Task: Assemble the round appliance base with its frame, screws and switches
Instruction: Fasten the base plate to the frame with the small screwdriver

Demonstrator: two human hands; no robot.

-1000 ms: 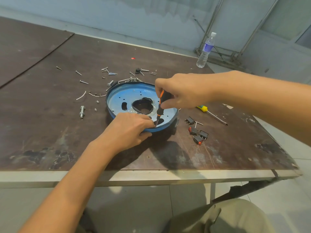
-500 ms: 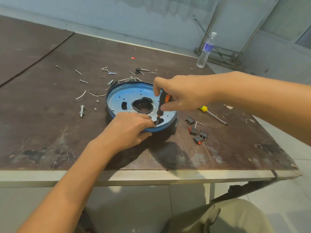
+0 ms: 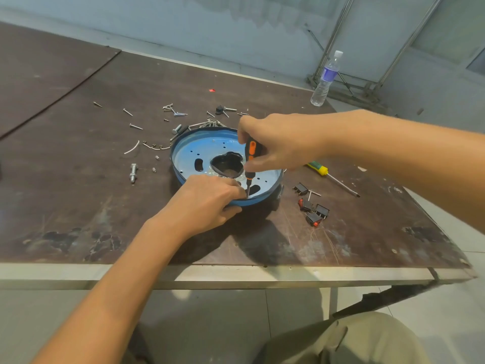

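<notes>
Your blue round base (image 3: 194, 153) sits open side up on the table (image 3: 78, 206), approx. midway btwn the far and near edges. Its near rim is under your left hand (image 3: 207, 200). That hand grips the rim, fingers curled over the lip into the dish, thumb outside below it. The fingertips end right at the driver tip; can't tell if they pinch a screw there.

Your right hand (image 3: 280, 145) is above the base's right half, thumb and fingers wrapped round the handle of the black-and-orange screwdriver (image 3: 251, 150). The driver stands nearly upright, tip down on the base floor at the near side, just beside an oblong slot and right by your left fingertips.

The base has a big irregular centre hole, a 2nd oblong slot left of it, and small drilled holes round the floor.

Right of the base, toward the table's right edge, there's a cluster of black switches (image 3: 312, 208), some w/ red rockers, prongs showing. Just beyond them a yellow-handled screwdriver (image 3: 322, 169) lies flat, shaft pointing to the right edge, handle end partly under your right wrist.

Toward the far edge, behind and left of the base, loose screws (image 3: 178, 113) and small hardware lie scattered. A stout bolt (image 3: 133, 172) lies left of the base. A water bottle (image 3: 325, 80) stands upright past the far right corner.
</notes>
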